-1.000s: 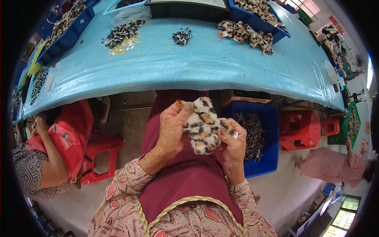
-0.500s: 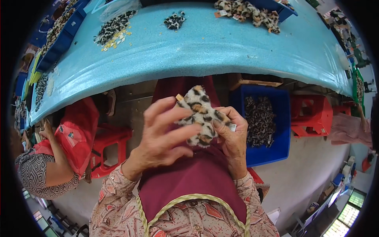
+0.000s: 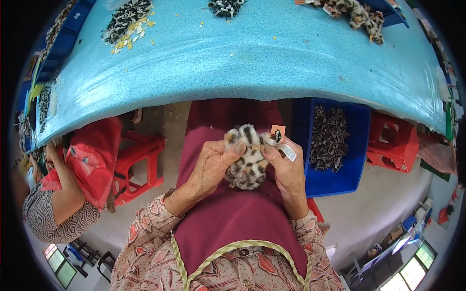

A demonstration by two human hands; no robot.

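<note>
Above my maroon apron I hold a small leopard-spotted plush piece (image 3: 247, 162), white with black and tan patches, gripped from both sides. My left hand (image 3: 213, 162) pinches its left edge, the thumb lying on the fur. On the other side my right hand (image 3: 286, 167) is closed on it with the thumb pressed on top. An orange paper tag (image 3: 278, 132) and a white label (image 3: 288, 152) stick out by the right fingers. The fingers behind the plush are hidden.
A blue table (image 3: 233, 58) curves ahead, bearing dark fuzzy pieces (image 3: 127, 22), yellow and white discs (image 3: 131, 39) and spotted plush pieces (image 3: 357, 14). To my right sits a blue bin (image 3: 342, 182) holding dark pieces, beside a red stool (image 3: 392, 143). A person (image 3: 63, 208) works at left.
My left hand has gone from spread fingers to a pinch on the plush. The plush has turned, and its orange tag now shows at the right. My view has shifted slightly.
</note>
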